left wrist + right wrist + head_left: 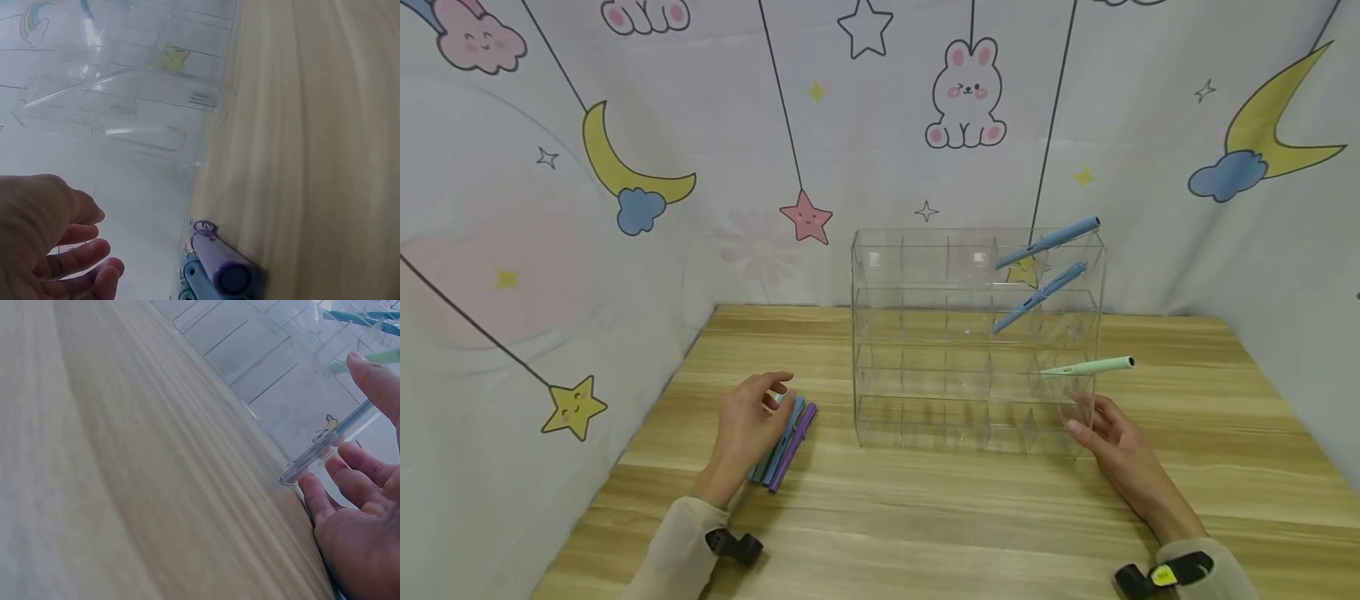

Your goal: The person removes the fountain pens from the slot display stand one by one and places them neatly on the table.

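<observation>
A clear compartment rack (880, 358) stands upright on the table. My right hand (1116, 437) is at its lower right side, thumb in front and fingers behind, gripping the side panel (325, 447). My left hand (752, 425) is beside several pens on the table, fingers loosely bent, holding nothing. Among these pens are a purple pen (793, 450) and a blue pen (792, 429); the hand partly covers others. Two blue pens (1060, 237) stick out of the rack's upper rows at a slant. A light green pen (1101, 366) sits in a lower row, nearly level.
The wood-grain table (910, 525) extends in front of and beside the rack. A white cloth (880, 150) with printed moons, stars and a rabbit hangs behind it and along both sides.
</observation>
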`<state>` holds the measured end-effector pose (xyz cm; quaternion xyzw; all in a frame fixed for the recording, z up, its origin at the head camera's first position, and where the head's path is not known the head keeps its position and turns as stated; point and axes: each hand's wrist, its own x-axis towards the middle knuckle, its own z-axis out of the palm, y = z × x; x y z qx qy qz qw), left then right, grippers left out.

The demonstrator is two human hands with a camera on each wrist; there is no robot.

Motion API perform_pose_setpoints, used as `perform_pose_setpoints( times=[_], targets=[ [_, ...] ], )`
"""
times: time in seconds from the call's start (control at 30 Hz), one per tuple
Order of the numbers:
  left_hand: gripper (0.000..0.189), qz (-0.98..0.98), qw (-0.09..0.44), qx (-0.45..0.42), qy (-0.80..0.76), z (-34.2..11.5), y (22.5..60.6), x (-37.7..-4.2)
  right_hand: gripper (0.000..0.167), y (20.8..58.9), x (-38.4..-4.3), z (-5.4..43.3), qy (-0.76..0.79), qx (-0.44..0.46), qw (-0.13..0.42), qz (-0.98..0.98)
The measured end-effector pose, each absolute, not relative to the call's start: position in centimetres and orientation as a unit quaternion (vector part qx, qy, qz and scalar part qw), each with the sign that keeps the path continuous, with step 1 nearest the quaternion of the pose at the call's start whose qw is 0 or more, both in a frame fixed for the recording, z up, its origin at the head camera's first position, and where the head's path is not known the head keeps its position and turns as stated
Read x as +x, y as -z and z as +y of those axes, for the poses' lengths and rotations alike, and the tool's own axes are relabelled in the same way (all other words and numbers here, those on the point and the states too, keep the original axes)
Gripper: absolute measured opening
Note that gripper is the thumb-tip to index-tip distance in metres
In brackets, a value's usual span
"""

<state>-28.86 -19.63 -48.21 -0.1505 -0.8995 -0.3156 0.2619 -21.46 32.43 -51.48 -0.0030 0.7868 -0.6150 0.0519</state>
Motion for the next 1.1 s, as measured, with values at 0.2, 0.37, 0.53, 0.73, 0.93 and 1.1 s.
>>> perform_pose_setpoints(
  times=[0.2, 0.37, 0.53, 0.73, 0.93, 1.1],
  targets=[
    [0.027, -0.886, 0.272, -0.162, 0.339, -18.9, 47.5, -28.5, 0.062, 51.7, -21.6, 32.2, 0.612, -0.011, 0.043, 0.79],
    [0.03, -0.881, 0.269, -0.176, 0.346, -18.1, 46.6, -28.1, 0.063, 51.8, -21.6, 32.0, 0.61, -0.005, 0.048, 0.791],
    [0.033, -0.876, 0.269, -0.2, 0.346, -17.3, 45.7, -27.5, 0.064, 51.8, -21.6, 32.0, 0.611, 0.004, 0.056, 0.79],
    [0.035, -0.862, 0.288, -0.24, 0.341, -16.4, 44.0, -27.1, 0.063, 51.8, -21.4, 32.3, 0.62, -0.008, 0.051, 0.783],
    [0.037, -0.848, 0.291, -0.276, 0.346, -15.2, 42.0, -27.1, 0.061, 51.7, -21.4, 32.4, 0.622, -0.012, 0.045, 0.782],
    [0.048, -0.836, 0.235, -0.32, 0.377, -14.6, 40.8, -27.0, 0.061, 51.7, -21.4, 32.5, 0.618, -0.012, 0.047, 0.784]
  ],
)
